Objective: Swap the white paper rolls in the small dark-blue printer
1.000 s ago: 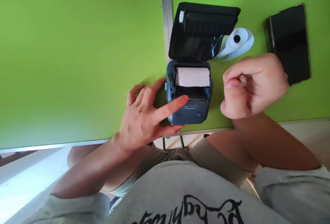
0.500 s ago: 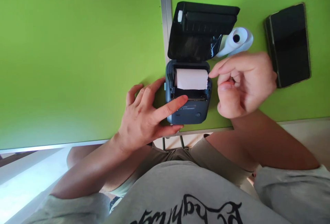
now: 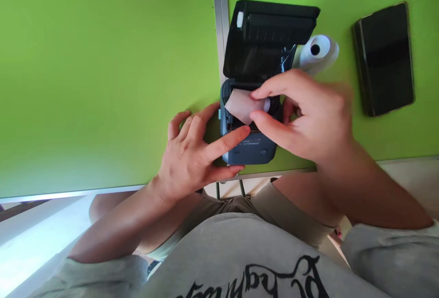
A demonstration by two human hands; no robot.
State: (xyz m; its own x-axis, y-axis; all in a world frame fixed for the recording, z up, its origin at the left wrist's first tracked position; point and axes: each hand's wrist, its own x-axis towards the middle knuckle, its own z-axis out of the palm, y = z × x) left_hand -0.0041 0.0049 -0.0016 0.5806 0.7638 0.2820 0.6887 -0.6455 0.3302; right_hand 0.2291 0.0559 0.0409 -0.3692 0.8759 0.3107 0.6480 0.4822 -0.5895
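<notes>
A small dark blue printer (image 3: 252, 148) lies near the table's front edge, its black lid (image 3: 260, 46) raised toward the back. My right hand (image 3: 302, 115) pinches a small white paper roll (image 3: 243, 105) between thumb and fingers. The roll sits tilted in or just over the printer's compartment; how deep it lies I cannot tell. My left hand (image 3: 192, 151) rests against the printer's left side with fingers spread, the index fingertip on the front rim of the compartment and the thumb at the front edge.
Behind my right hand, a larger white paper roll (image 3: 320, 53) stands on the green table (image 3: 120, 60). A black phone (image 3: 387, 60) lies on a dark object at the right. A grey metal strip (image 3: 220, 23) crosses the table behind the printer.
My right hand has moved left over the printer and taken hold of the small roll, which has tilted. My left hand has stayed in place.
</notes>
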